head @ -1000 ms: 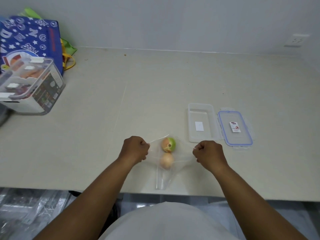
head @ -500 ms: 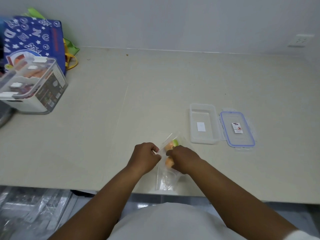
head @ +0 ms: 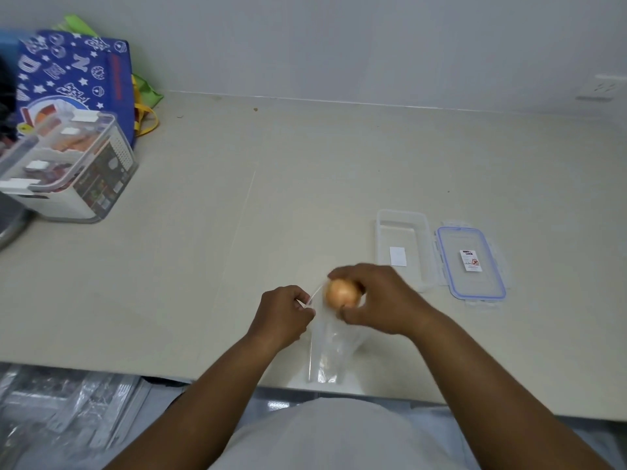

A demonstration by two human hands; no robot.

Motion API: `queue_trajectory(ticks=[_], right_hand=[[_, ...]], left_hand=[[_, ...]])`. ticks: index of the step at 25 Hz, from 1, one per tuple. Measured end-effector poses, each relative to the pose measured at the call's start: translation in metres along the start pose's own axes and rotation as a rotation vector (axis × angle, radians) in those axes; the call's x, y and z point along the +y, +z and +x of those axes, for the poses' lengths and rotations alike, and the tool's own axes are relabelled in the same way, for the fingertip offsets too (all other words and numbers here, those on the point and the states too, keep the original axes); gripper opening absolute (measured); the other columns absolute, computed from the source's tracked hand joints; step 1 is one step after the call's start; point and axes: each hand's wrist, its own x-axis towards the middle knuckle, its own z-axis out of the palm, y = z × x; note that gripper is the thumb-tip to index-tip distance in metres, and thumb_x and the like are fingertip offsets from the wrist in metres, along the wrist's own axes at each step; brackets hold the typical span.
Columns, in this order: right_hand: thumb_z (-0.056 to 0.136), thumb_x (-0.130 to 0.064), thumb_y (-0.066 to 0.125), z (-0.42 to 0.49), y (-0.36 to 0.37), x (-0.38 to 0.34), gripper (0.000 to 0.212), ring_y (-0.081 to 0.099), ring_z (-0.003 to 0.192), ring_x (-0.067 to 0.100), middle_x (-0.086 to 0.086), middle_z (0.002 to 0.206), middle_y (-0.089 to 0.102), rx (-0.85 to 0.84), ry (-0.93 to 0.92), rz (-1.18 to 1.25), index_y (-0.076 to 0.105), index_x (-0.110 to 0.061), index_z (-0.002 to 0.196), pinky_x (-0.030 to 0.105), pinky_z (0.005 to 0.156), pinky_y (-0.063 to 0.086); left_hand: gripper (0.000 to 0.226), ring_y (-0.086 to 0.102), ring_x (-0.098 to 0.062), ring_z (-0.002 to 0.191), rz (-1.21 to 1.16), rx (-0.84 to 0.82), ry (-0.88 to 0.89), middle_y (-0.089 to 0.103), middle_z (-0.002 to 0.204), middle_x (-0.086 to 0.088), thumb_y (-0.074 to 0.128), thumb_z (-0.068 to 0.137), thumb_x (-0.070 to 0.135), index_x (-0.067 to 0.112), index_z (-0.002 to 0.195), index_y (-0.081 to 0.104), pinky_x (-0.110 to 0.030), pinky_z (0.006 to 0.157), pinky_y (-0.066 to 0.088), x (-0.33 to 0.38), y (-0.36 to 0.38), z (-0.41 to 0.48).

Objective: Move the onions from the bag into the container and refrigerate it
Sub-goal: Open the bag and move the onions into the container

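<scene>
A clear plastic bag [head: 327, 354] lies on the pale counter near its front edge. My left hand [head: 283, 313] pinches the bag's open edge on its left side. My right hand [head: 380, 300] grips a pale orange onion [head: 342, 293] just above the bag's mouth. No second onion shows; my right hand may hide it. The clear rectangular container [head: 402, 245] stands open just right of my right hand, with a white label inside. Its blue-rimmed lid [head: 470, 262] lies flat beside it on the right.
At the far left stand a clear storage bin [head: 68, 171] with packets and a blue patterned shopping bag [head: 74, 79] against the wall. A wall socket [head: 602, 88] is at the upper right. The counter's front edge runs just under the bag.
My right hand went into the bag's mouth and has come out holding an onion. My left hand shifted slightly right, still pinching the bag's edge.
</scene>
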Motion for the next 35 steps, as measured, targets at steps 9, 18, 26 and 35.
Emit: queue_trajectory(ticks=[9, 18, 26, 35], right_hand=[[0.076, -0.035, 0.072, 0.065, -0.032, 0.113, 0.057, 0.057, 0.112, 0.032, 0.011, 0.124, 0.062, 0.216, 0.597, -0.177, 0.053, -0.021, 0.128, 0.032, 0.082, 0.044], [0.086, -0.023, 0.063, 0.059, -0.027, 0.107, 0.053, 0.044, 0.126, 0.032, 0.012, 0.134, 0.052, 0.236, 0.543, -0.331, 0.048, -0.018, 0.137, 0.04, 0.098, 0.044], [0.089, -0.018, 0.053, 0.008, 0.024, -0.004, 0.026, 0.064, 0.096, 0.021, 0.005, 0.108, 0.068, 0.063, -0.121, -0.268, 0.065, -0.016, 0.112, 0.033, 0.082, 0.053], [0.078, -0.025, 0.071, 0.046, 0.062, 0.019, 0.049, 0.047, 0.111, 0.033, 0.018, 0.121, 0.05, -0.165, 0.118, -0.681, 0.05, -0.005, 0.118, 0.039, 0.079, 0.047]], left_hand=[[0.005, 0.066, -0.013, 0.043, -0.095, 0.014, -0.001, 0.057, 0.053, 0.007, 0.071, 0.082, 0.017, 0.014, 0.081, 0.067, -0.023, 0.04, 0.05, 0.006, 0.002, 0.006], [0.006, 0.067, -0.015, 0.045, -0.097, 0.02, 0.004, 0.059, 0.052, 0.005, 0.071, 0.082, 0.017, 0.013, 0.081, 0.067, -0.026, 0.042, 0.054, 0.011, 0.006, 0.006], [0.01, 0.067, -0.013, 0.044, -0.096, 0.057, 0.005, 0.061, 0.051, 0.005, 0.067, 0.086, 0.016, 0.015, 0.077, 0.066, -0.024, 0.042, 0.053, 0.013, 0.007, 0.005], [0.014, 0.067, -0.014, 0.044, -0.103, 0.077, -0.008, 0.062, 0.055, 0.001, 0.065, 0.087, 0.014, 0.014, 0.073, 0.063, -0.026, 0.043, 0.055, 0.012, 0.006, 0.001]])
